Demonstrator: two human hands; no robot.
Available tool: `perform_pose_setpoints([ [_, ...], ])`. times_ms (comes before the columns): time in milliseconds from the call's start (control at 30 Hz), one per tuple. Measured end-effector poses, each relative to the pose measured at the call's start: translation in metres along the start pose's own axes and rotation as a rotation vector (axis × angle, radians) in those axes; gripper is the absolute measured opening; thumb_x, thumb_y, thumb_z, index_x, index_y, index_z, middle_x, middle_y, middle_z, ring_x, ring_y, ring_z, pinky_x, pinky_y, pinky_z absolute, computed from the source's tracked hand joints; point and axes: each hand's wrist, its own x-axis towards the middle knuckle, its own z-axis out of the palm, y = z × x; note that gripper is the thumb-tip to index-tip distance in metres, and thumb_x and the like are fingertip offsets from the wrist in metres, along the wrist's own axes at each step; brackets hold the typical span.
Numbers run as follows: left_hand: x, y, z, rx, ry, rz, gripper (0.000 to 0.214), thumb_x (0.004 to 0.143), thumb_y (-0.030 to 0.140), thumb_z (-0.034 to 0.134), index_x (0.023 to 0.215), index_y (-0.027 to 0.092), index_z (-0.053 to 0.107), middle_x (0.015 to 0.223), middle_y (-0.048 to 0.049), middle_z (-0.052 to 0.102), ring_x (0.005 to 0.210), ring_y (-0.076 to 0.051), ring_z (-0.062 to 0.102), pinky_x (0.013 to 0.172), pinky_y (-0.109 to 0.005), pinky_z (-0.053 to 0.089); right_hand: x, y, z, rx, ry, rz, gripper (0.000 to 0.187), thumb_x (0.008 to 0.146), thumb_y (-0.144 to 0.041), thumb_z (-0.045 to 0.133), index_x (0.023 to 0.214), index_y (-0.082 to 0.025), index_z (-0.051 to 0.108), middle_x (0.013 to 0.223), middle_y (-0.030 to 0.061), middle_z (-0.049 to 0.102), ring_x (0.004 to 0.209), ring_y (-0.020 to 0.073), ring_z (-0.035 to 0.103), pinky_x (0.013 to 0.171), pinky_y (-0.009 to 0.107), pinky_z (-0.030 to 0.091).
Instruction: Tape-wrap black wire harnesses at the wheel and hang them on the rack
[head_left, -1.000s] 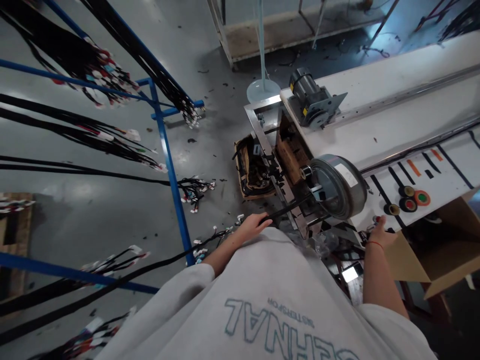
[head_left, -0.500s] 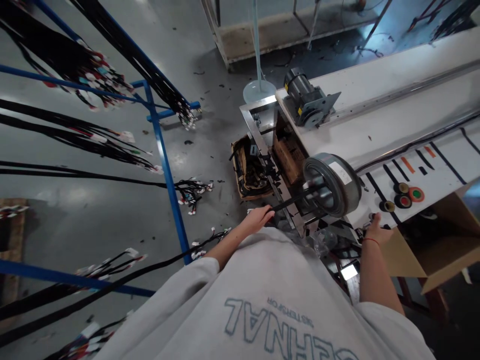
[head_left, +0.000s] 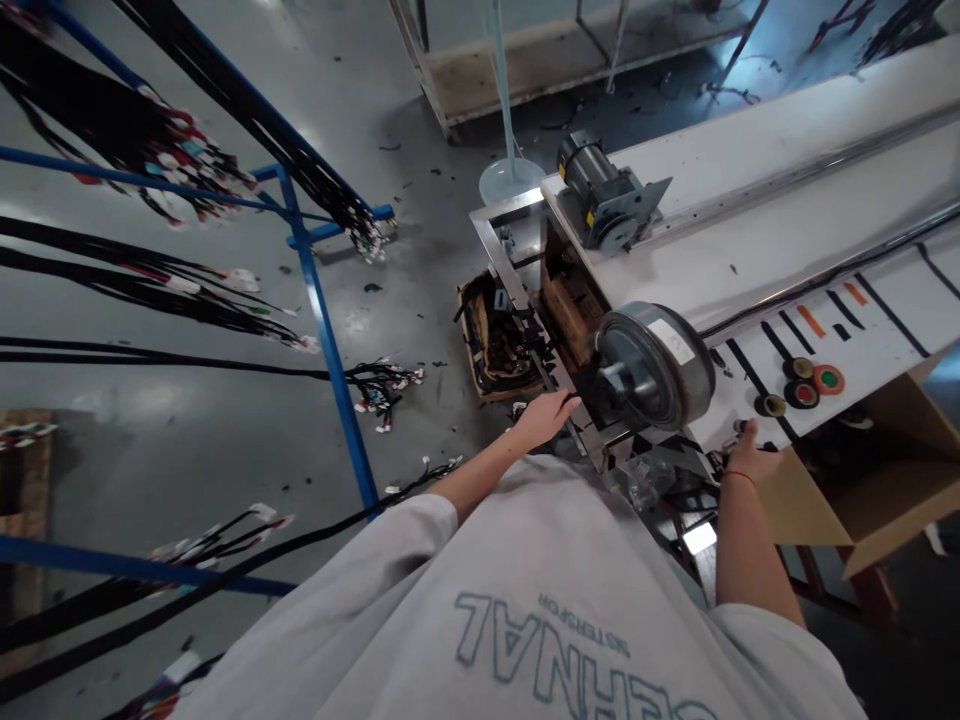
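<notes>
My left hand (head_left: 545,418) reaches forward to the metal frame at the end of the conveyor table (head_left: 750,190), its fingers curled on a black cable (head_left: 571,398) just left of the grey round drum (head_left: 652,362). My right hand (head_left: 748,458) rests at the table's near edge, below the rolls of tape (head_left: 804,385); its fingers are closed on something small that I cannot make out. A red band circles that wrist.
A blue rack (head_left: 322,320) hung with black wire harnesses fills the left. A crate of cables (head_left: 499,340) sits on the grey floor beside the table. A grey motor (head_left: 600,195) is mounted on the table end. An open cardboard box (head_left: 862,470) stands at right.
My left hand has moved forward and right, from beside my body to the frame next to the drum, and the black cable it held stretched out is now short. The right hand barely moved.
</notes>
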Motion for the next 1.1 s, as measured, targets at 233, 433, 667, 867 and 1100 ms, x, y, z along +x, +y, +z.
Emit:
perform_pose_setpoints([
  [233,0.023,-0.005,0.002,-0.212,-0.082,0.085,0.044,0.099,0.048,0.038,0.086,0.016,0.064,0.077,-0.0067,0.069,0.076,-0.021,0.065,0.073,-0.029,0.048,-0.002,-0.002,0.000,-0.085,0.053,0.001,0.057,0.083,-0.057,0.060,0.113,-0.009,0.052,0.121,0.0274,0.061,0.118,0.0386,0.059,0.098,0.048,0.048],
  [433,0.004,-0.068,-0.005,-0.250,-0.660,0.099,0.044,0.083,0.058,0.060,0.068,0.016,0.063,0.063,-0.0010,0.064,0.062,-0.015,0.057,0.063,-0.024,0.044,-0.001,-0.002,0.001,-0.047,0.091,0.063,0.061,0.079,-0.062,0.063,0.111,-0.011,0.054,0.122,0.0263,0.062,0.118,0.0381,0.059,0.100,0.049,0.047],
  [667,-0.073,-0.076,-0.008,-0.097,-0.185,-0.005,0.041,0.099,0.050,0.032,0.096,0.018,0.058,0.081,-0.0047,0.066,0.075,-0.019,0.061,0.068,-0.026,0.043,-0.012,-0.017,-0.007,-0.035,0.055,0.047,0.052,0.082,-0.051,0.067,0.113,-0.010,0.055,0.122,0.0243,0.063,0.116,0.0347,0.061,0.100,0.044,0.048],
  [867,-0.070,-0.049,-0.017,0.091,-0.156,-0.069,0.035,0.102,0.042,0.030,0.103,0.019,0.056,0.095,-0.0104,0.070,0.090,-0.024,0.067,0.074,-0.030,0.047,-0.016,-0.022,-0.009,-0.038,0.057,0.035,0.048,0.082,-0.045,0.068,0.112,-0.010,0.058,0.122,0.0239,0.063,0.117,0.0349,0.060,0.101,0.044,0.048],
  [1100,-0.039,-0.018,-0.025,0.153,-0.108,-0.042,0.038,0.103,0.045,0.029,0.105,0.018,0.056,0.099,-0.0113,0.071,0.094,-0.025,0.069,0.080,-0.032,0.050,-0.007,-0.009,-0.004,-0.062,0.080,0.010,0.055,0.080,-0.052,0.067,0.113,-0.010,0.056,0.122,0.0255,0.062,0.117,0.0355,0.060,0.100,0.043,0.049],
])
